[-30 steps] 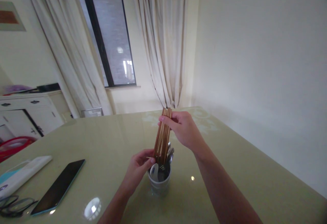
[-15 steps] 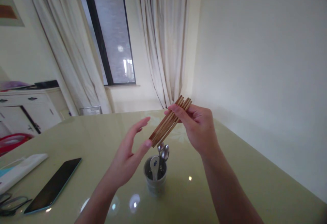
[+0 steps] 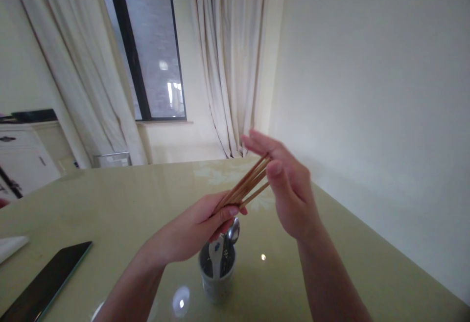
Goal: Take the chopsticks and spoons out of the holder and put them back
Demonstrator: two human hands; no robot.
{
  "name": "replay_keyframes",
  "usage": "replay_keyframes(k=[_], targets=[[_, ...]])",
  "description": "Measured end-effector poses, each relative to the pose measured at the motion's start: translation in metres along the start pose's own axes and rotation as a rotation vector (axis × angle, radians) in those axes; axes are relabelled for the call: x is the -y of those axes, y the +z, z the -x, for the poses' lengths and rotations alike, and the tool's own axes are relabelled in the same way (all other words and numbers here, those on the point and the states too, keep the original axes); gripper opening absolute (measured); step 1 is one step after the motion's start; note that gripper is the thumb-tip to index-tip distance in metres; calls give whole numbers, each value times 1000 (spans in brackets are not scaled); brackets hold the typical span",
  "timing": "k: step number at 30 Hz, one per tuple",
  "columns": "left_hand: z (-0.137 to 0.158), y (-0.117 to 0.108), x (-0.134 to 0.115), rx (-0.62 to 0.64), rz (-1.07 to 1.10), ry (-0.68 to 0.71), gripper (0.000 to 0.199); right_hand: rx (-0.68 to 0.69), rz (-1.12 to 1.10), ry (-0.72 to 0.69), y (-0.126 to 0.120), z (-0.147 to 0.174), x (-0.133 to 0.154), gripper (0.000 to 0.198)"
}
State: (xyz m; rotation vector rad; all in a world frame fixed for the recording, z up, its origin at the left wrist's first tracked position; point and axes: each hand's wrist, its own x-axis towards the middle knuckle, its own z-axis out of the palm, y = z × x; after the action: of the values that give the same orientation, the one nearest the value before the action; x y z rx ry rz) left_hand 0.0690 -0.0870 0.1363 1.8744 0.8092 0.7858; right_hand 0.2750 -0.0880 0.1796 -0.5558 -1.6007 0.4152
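Observation:
A bundle of wooden chopsticks (image 3: 247, 185) slants up to the right above the table. My left hand (image 3: 200, 224) is closed around its lower end, thumb laid across the sticks. At the upper end, my right hand (image 3: 290, 185) has its fingers apart, with the palm by the chopstick tips; whether it touches them I cannot tell. Below the left hand stands a pale cup (image 3: 217, 283) holding a white ceramic spoon (image 3: 216, 258), a metal spoon (image 3: 234, 231) and other utensils partly hidden by my hand.
The glossy greenish table (image 3: 147, 199) reflects several lights. A black tablet-like device (image 3: 47, 280) lies at the left, with part of a white object (image 3: 12, 247) beyond it. A white cabinet (image 3: 29, 150), curtains (image 3: 235, 57) and a wall (image 3: 367, 92) stand behind.
My left hand has moved from open beside the chopsticks to gripping their lower end. The right hand has loosened its grip and spread its fingers. The view has shifted slightly right.

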Motion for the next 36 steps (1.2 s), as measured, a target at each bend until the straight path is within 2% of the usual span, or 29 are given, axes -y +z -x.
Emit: replay_keyframes(k=[2,5,9,12,14,17,20,23,26,33,36], targets=[[3,-3,-3,25,-16,3,29,85,1,4,1,3,2,57],[6,-4,-8,13,-33,3,28,42,19,-19,5,5,3,55],[12,-6,-15,-10,-58,-17,28,122,-7,46,8,4,0,41],[13,-20,-8,-95,-120,-15,30,76,-4,72,10,1,-8,37],[10,-36,10,-182,-158,-61,35,87,104,130,11,0,-17,38],[-1,-59,55,-281,-260,-270,35,263,389,235,14,0,-30,41],[-10,-69,106,-225,-405,-556,27,547,646,282,19,5,-40,43],[-12,-64,141,-168,-423,-626,23,768,723,366,23,10,-44,39],[-11,-57,156,-125,-464,-634,18,854,723,405,26,12,-48,28],[-14,-59,166,-151,-700,-631,20,910,699,384,32,17,-57,8],[-14,-58,168,-137,-752,-637,18,914,681,375,34,17,-56,6]])
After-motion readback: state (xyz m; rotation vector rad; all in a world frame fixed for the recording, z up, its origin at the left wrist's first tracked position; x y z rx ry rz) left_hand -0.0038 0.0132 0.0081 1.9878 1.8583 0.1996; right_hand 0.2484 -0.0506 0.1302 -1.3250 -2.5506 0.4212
